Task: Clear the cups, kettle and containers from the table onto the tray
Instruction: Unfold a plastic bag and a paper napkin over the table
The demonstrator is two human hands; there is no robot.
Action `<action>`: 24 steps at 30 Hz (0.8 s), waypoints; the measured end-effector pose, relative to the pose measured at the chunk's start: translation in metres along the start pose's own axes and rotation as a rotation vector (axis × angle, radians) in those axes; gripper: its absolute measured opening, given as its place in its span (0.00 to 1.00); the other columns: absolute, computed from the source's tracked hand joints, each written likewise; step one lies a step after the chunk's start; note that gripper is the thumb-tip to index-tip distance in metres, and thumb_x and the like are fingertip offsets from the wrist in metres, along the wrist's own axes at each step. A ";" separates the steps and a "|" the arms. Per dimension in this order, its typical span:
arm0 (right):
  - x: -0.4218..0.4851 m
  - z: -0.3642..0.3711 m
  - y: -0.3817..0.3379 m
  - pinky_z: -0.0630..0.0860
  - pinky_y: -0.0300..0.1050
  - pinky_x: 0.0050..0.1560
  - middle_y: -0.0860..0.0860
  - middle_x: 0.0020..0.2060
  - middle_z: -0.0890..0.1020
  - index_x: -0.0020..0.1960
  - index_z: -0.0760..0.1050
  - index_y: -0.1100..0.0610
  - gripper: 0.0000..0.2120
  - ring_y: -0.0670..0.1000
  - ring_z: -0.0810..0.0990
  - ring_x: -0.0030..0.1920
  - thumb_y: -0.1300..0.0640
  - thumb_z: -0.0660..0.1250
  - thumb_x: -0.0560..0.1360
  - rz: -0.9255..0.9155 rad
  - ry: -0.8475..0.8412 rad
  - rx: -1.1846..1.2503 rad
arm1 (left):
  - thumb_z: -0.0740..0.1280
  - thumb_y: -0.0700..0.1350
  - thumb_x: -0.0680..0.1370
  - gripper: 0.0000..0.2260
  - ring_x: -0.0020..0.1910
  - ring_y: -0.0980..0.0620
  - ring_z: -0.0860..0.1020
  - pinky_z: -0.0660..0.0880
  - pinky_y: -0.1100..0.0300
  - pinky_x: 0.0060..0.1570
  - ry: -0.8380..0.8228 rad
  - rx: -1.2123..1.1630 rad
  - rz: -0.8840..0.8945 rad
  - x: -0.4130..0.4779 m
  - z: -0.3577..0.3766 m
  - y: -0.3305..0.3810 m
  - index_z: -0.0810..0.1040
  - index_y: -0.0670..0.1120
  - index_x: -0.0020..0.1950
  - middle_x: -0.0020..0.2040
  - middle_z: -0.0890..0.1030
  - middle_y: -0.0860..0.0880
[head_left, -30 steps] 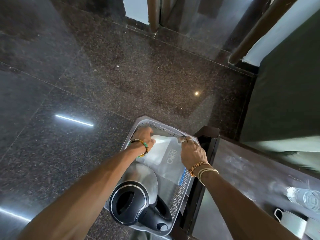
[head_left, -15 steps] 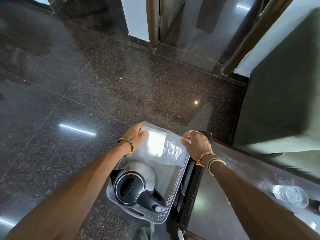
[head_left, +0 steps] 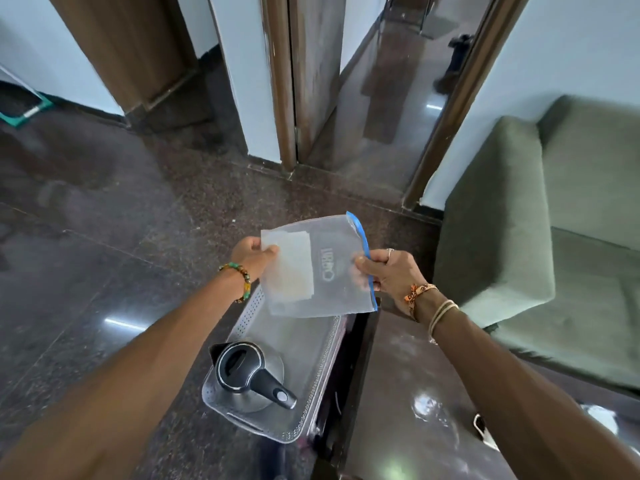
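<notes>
Head view, one moment.

- Left hand (head_left: 254,256): thumb and fingers pinch the left edge of a clear zip bag (head_left: 332,271).
- Right hand (head_left: 388,271): pinches the bag's blue seal strip on the right side.
- The bag is stretched flat between the two hands and held in the air above the far end of the tray (head_left: 249,306), not touching it. A pale flat sheet shows inside the bag; I cannot tell what it is.
- Kettle (head_left: 247,374): stands upright at the near end of the tray, lid on, handle pointing toward the counter (head_left: 391,375).
- The tray lies just beside the counter's left edge. Its support is hidden.
- On the counter, well apart from the tray: a blurred clear glass (head_left: 429,407) and a white cup (head_left: 485,433), partly behind the right forearm.

Judgement: the step in hand is handling the bag over the tray, with the kettle already cleared. The next move probably calls for lowering the bag flat onto the bare far half of the tray, clear of the kettle, and letting go with both hands. The glass and cup remain to be fetched.
</notes>
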State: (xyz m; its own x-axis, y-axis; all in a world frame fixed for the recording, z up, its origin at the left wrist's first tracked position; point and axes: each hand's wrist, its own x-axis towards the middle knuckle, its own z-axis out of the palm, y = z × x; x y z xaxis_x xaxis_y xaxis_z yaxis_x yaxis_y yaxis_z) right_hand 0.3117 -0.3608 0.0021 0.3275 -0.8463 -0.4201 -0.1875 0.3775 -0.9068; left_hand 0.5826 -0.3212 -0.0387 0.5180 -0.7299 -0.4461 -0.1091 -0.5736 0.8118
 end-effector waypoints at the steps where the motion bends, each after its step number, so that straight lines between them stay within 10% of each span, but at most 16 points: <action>1: -0.008 -0.004 -0.008 0.81 0.44 0.40 0.53 0.38 0.85 0.45 0.84 0.59 0.05 0.51 0.83 0.37 0.57 0.72 0.75 -0.011 0.013 0.017 | 0.73 0.45 0.72 0.09 0.48 0.46 0.81 0.77 0.61 0.38 0.062 0.048 0.050 -0.015 0.006 0.010 0.76 0.48 0.48 0.49 0.83 0.47; 5: -0.037 -0.015 -0.037 0.80 0.42 0.35 0.52 0.34 0.84 0.41 0.83 0.57 0.09 0.50 0.82 0.33 0.56 0.69 0.77 -0.041 0.019 0.090 | 0.74 0.47 0.68 0.21 0.55 0.44 0.77 0.75 0.54 0.54 0.271 0.246 0.310 -0.068 0.035 0.039 0.77 0.43 0.59 0.54 0.80 0.43; 10: -0.065 -0.026 -0.057 0.79 0.43 0.34 0.52 0.34 0.84 0.47 0.81 0.60 0.09 0.50 0.82 0.33 0.55 0.66 0.78 -0.013 -0.026 0.100 | 0.72 0.48 0.73 0.05 0.38 0.55 0.80 0.73 0.66 0.37 0.015 -0.040 0.457 -0.130 0.081 0.069 0.79 0.48 0.44 0.39 0.82 0.52; 17: -0.090 -0.045 -0.058 0.81 0.46 0.35 0.56 0.37 0.85 0.47 0.81 0.62 0.10 0.52 0.85 0.34 0.56 0.64 0.79 0.057 -0.103 0.085 | 0.72 0.67 0.66 0.21 0.40 0.50 0.83 0.82 0.52 0.40 -0.054 -0.044 0.390 -0.176 0.104 0.083 0.79 0.48 0.40 0.39 0.84 0.51; 24: -0.105 -0.068 -0.042 0.84 0.51 0.39 0.55 0.35 0.81 0.41 0.81 0.59 0.08 0.55 0.82 0.34 0.61 0.64 0.75 -0.005 0.164 -0.206 | 0.68 0.45 0.75 0.07 0.34 0.48 0.81 0.82 0.46 0.39 -0.006 -0.006 0.436 -0.196 0.112 0.074 0.79 0.42 0.47 0.38 0.83 0.43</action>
State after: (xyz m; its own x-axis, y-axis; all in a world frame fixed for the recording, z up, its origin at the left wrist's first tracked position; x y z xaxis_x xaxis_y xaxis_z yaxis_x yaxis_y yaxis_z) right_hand 0.2227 -0.3134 0.0863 0.1777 -0.9039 -0.3891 -0.3764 0.3029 -0.8755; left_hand 0.3780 -0.2620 0.0667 0.4199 -0.9054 -0.0634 -0.3118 -0.2095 0.9268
